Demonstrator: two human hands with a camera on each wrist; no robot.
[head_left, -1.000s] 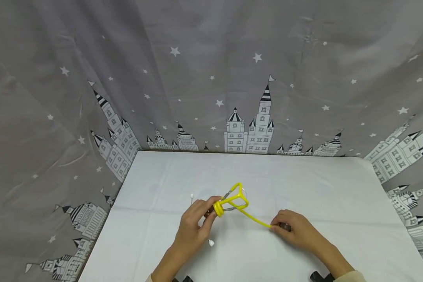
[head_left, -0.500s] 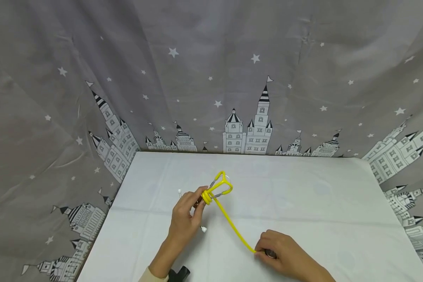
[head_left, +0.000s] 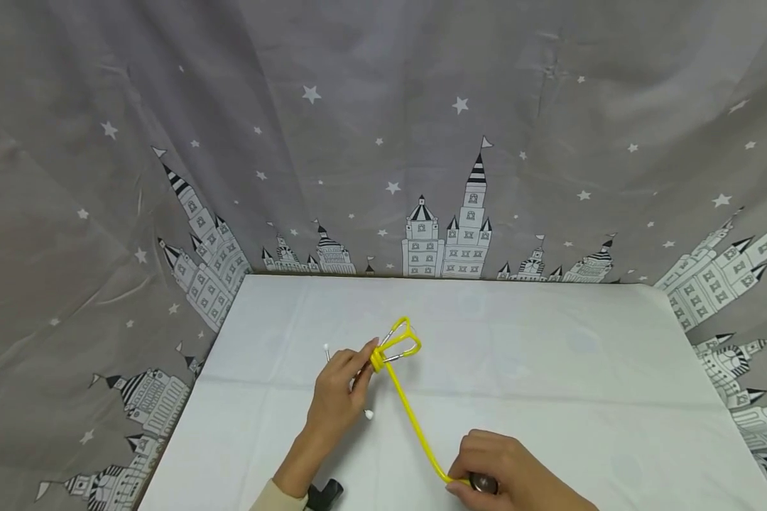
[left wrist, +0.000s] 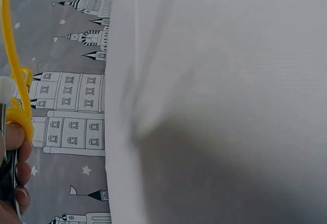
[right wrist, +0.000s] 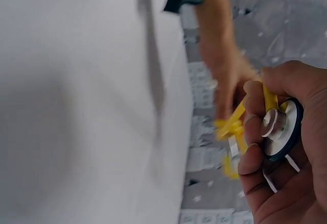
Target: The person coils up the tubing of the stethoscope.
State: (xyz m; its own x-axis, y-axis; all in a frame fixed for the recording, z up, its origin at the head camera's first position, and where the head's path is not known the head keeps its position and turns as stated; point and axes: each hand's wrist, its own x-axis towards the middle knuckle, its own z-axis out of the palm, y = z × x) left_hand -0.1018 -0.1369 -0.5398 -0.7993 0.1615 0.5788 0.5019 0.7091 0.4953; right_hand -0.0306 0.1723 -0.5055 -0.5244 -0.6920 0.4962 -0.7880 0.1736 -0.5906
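Note:
A stethoscope with yellow tubing (head_left: 415,422) is held up between both hands above the white table. My left hand (head_left: 339,390) grips it where the tubing is wound in coils (head_left: 377,359) around the metal ear tubes. Past the fingertips stick out the yellow Y-shaped loops (head_left: 409,337). White ear tips (head_left: 368,414) show on either side of that hand. Lower right, my right hand (head_left: 505,472) pinches the tube's end by the round chest piece (right wrist: 278,132), which lies against the palm in the right wrist view. Between the hands the tubing runs nearly straight.
A white cloth (head_left: 550,355) covers the table. Behind and beside it hangs a grey curtain (head_left: 358,71) printed with castles and stars. A black wrist strap (head_left: 324,495) is on the left forearm.
My right hand has moved down and left, toward the table's front, drawing the tubing out longer. My left hand shifted left and slightly up with the coils, then stayed nearly still.

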